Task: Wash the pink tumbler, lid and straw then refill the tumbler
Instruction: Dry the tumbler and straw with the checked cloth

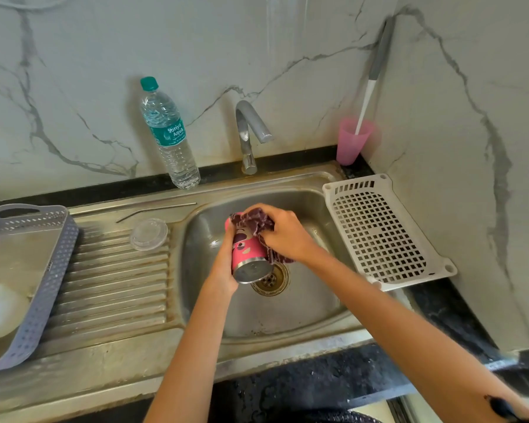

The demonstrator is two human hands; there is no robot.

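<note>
Over the sink [303, 306], the left grip [226, 265] wraps the tumbler [246, 250], base toward us. The right grip [283, 236] pinches a cloth [251, 222] at its mouth. Mid-wash, I'd judge! Lid [148, 238] and straw [156, 210] wait left of the sink, bottle [168, 132] behind; refill pending.

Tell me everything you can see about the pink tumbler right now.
The pink tumbler has a cartoon print on its wall and a bare, shiny metal base. It is tilted, base toward the camera, over the sink, above the drain. The left hand grips its side; the right hand presses a dark checked cloth against its far mouth end, which is hidden.
</note>
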